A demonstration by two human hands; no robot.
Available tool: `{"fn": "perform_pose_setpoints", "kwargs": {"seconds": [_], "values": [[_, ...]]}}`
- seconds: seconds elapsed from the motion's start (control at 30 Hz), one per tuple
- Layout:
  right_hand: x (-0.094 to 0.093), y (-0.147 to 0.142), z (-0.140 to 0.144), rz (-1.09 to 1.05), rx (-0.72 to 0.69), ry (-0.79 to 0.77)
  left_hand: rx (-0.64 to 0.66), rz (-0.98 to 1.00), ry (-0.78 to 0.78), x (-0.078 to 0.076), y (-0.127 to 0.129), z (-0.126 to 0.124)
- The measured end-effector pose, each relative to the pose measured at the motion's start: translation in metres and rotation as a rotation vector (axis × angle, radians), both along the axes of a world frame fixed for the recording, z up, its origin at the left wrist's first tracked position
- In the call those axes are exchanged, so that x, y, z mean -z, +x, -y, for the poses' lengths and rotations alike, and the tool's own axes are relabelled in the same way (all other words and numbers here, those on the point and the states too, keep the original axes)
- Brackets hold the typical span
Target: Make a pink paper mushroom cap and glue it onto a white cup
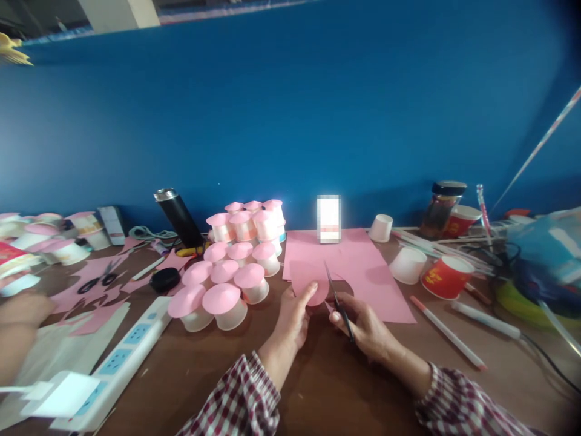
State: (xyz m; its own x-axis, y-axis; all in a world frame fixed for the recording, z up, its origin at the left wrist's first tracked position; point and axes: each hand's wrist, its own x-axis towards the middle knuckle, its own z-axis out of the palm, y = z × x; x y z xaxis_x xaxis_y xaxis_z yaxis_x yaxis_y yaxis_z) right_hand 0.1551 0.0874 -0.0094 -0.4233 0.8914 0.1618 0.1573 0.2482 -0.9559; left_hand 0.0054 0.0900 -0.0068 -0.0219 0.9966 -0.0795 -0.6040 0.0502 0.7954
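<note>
- From here, the held pink piece (319,289) looks to me like matt paper.
- The held scissors (336,298) have blades of metal.
- The table (327,393) looks like smooth wood.
- The power strip (143,313) is of smooth plastic.
- The flask (180,219) is matt, its top shiny metal.

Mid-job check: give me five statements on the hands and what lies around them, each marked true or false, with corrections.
1. The right hand holds scissors. True.
2. The left hand holds a red cup. False: it holds a pink paper piece.
3. A large pink sheet lies on the table. True.
4. The cups with pink tops stand to the right of both hands. False: those cups stand to the left.
5. Only one pair of scissors is in view. False: a second pair lies on pink scraps at far left.
</note>
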Motion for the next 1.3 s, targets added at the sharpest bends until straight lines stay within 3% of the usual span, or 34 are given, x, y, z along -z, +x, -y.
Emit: {"fn": "perform_pose_setpoints", "kwargs": {"seconds": [0.43, 0.97, 1.3], "values": [[-0.0021, 0.0020, 0.0007, 0.059, -0.044, 0.022, -0.066, -0.025, -0.019, 0.0047, 0.0006, -0.0029], [-0.0093, 0.0007, 0.0029, 0.093, -0.043, 0.006, -0.018, 0.040, -0.026, 0.0036, 0.0001, 0.0010], [-0.0031, 0.0024, 0.0009, 0.120, -0.016, -0.030, -0.015, 0.046, 0.001, 0.0034, 0.0002, 0.0013]]}}
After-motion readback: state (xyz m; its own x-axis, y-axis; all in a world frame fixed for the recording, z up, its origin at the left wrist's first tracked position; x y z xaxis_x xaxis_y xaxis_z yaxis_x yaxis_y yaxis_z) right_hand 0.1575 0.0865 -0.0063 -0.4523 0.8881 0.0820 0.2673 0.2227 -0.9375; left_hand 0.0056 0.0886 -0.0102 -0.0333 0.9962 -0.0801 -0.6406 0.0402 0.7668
